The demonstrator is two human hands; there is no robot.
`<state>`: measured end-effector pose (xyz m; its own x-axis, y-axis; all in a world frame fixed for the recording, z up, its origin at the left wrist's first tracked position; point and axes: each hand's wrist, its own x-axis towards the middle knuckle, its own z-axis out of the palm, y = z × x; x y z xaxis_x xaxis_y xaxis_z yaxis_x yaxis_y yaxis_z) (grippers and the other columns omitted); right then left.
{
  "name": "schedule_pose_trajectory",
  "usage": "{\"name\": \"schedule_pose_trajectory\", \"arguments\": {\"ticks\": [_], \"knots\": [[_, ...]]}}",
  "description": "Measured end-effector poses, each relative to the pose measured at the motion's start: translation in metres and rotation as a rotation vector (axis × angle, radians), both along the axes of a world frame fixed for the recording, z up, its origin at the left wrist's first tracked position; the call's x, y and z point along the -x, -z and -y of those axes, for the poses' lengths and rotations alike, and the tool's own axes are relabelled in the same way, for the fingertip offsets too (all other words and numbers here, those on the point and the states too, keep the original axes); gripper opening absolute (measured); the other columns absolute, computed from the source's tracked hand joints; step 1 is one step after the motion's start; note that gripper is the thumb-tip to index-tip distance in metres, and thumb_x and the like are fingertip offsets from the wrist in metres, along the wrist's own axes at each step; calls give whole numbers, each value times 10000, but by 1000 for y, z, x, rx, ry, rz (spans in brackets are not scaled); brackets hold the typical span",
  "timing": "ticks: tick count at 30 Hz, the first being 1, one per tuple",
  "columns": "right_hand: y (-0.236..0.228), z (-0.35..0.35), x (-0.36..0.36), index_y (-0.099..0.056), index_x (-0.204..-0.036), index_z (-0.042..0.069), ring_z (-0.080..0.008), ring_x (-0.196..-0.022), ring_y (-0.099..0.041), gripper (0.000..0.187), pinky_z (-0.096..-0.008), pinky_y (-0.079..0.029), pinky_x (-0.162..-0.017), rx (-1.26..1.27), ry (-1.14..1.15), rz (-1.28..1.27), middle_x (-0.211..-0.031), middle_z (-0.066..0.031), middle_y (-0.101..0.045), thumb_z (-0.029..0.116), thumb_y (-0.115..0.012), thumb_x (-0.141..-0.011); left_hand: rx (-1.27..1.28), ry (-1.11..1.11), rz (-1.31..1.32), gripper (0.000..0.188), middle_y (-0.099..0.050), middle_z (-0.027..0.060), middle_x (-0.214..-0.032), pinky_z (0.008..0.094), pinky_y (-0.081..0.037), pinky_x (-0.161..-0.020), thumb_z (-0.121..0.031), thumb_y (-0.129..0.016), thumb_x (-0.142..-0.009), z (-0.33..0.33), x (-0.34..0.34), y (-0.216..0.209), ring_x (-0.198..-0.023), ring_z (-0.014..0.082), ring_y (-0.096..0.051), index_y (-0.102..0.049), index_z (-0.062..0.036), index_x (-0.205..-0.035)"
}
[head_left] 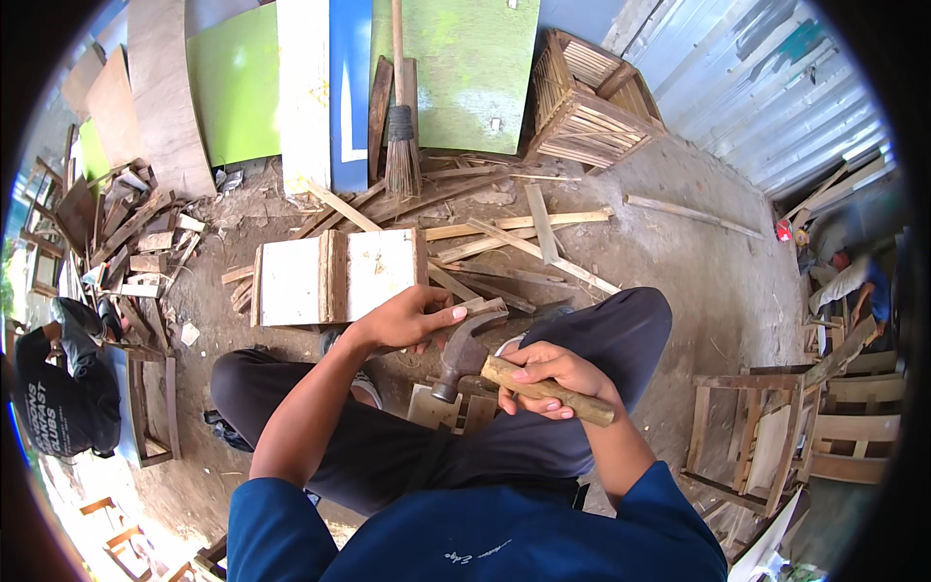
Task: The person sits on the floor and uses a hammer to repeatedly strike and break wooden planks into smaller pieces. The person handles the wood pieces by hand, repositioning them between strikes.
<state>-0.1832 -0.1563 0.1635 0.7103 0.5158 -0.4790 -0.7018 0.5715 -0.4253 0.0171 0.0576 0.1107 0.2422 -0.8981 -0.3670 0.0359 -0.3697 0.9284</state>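
My right hand (561, 373) is wrapped round the thick wooden handle of a claw hammer (463, 357). Its dark metal head lies to the left of the grip, with the claw curving up toward my left hand (412, 315). Between the thumb and fingers of that hand is the end of a small wooden piece (482, 308), close to the claw; whether the two touch I cannot tell. Below the hammer, between my legs, are short wooden pieces (433, 408). Just beyond my left hand stands a wooden frame with white panels (291, 281).
Loose wooden strips (543, 228) lie on the dirt floor ahead. A scrap pile (136, 233) is at left, near a person in black (68, 393). A broom (401, 160) leans against boards. Slatted crate (592, 107) stands far right; wooden chairs (747, 427) and another person (873, 291) are right.
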Motion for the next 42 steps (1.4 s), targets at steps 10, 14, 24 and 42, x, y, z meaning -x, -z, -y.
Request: {"name": "schedule_pose_trajectory", "arguments": {"ticks": [10,14,24,42], "knots": [[-2,8,-14,-458,-1268,-176,-92,-468,-501,395,-217,-421,-315,23,-60,-5,-935,-291,-632,115,-574,-1028,-59,16,0,463,-579,16,-635,289,-460,-494,-447,-561,-1081,3,-5,-8,-514,109,-578,-639,-11,-945],[0,9,-16,-440,-1299,-177,-91,-465,-496,409,-217,-420,-315,20,-72,-7,-939,-296,-628,108,-560,-1031,-64,55,30,474,-586,21,-636,289,-468,-495,-457,-551,-1082,5,-4,-5,-506,109,-575,-632,-11,-942],[-4,24,-10,-427,-1354,-183,-86,-466,-508,459,-216,-427,-317,-2,1,-13,-929,-272,-617,109,-568,-1029,-106,63,15,478,-628,28,-669,278,-485,-507,-463,-516,-1094,4,-10,-16,-515,109,-588,-603,-30,-910],[-18,-1,-9,-527,-1280,-110,-37,-499,-462,352,-186,-420,-369,363,235,163,-870,-76,-535,150,-583,-1050,-165,-193,722,777,-672,235,-687,520,-540,-701,-696,-472,-1012,14,2,16,-721,425,-697,-685,4,-752]]}}
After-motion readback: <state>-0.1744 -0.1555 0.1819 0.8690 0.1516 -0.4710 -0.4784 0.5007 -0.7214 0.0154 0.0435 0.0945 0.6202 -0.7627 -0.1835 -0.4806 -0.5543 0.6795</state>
